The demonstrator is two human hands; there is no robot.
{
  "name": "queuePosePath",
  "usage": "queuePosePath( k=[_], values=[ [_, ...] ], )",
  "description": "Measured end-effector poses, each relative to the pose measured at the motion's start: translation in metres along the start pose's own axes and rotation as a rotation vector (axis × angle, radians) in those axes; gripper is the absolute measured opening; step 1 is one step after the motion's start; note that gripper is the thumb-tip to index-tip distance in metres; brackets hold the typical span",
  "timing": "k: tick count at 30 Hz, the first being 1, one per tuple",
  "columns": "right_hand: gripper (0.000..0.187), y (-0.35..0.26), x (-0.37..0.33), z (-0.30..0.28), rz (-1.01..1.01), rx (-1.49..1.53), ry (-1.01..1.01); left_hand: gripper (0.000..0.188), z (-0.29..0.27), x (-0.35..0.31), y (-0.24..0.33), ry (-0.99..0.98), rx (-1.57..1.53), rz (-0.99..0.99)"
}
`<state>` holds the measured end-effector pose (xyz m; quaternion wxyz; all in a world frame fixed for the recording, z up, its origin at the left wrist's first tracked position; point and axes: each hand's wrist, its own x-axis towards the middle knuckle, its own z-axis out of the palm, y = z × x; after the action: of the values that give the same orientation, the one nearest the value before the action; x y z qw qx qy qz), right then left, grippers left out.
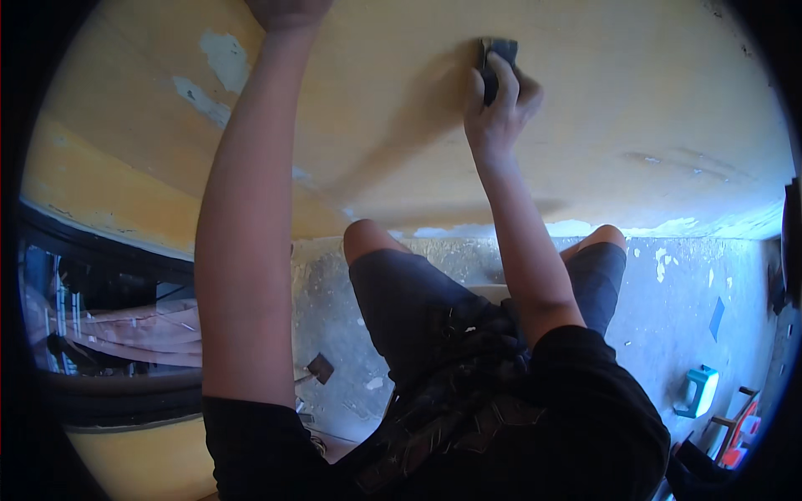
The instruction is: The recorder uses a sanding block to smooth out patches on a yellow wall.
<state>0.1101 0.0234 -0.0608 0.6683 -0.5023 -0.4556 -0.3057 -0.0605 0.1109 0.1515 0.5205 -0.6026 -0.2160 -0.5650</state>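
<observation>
The right hand (499, 104) is curled tight round a dark sanding block (498, 52), pressing it flat against the yellow wall (618, 92). The left hand (288, 12) is up at the frame's top edge, mostly cut off, so its grip can't be made out. Patches of peeled paint (219, 58) sit beside the left arm. A teal stool (698, 391) stands well off on the concrete floor (668, 317).

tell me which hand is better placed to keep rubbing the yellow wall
Right. The right hand grips the dark sanding block flat against the yellow painted wall; the left hand only braces higher up, mostly out of view.
</observation>
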Motion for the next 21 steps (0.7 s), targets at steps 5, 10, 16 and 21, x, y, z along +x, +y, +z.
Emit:
queuePosePath(
  k=[5,10,16,21],
  values=[
    [0.053,0.016,-0.073,-0.010,0.198,-0.002,-0.071,0.042,0.004,0.000,-0.001,0.035,-0.022,-0.046],
    [0.056,0.010,-0.061,0.001,0.068,-0.013,-0.073,0.047,0.009,-0.008,0.012,-0.037,-0.042,-0.090],
    [0.059,-0.026,-0.017,0.010,0.160,0.129,-0.059,0.047,-0.008,-0.003,0.002,0.005,-0.085,-0.102],
    [0.058,0.003,-0.075,0.008,0.132,0.039,-0.155,0.048,-0.003,-0.014,0.011,-0.019,-0.094,-0.159]
  ],
)
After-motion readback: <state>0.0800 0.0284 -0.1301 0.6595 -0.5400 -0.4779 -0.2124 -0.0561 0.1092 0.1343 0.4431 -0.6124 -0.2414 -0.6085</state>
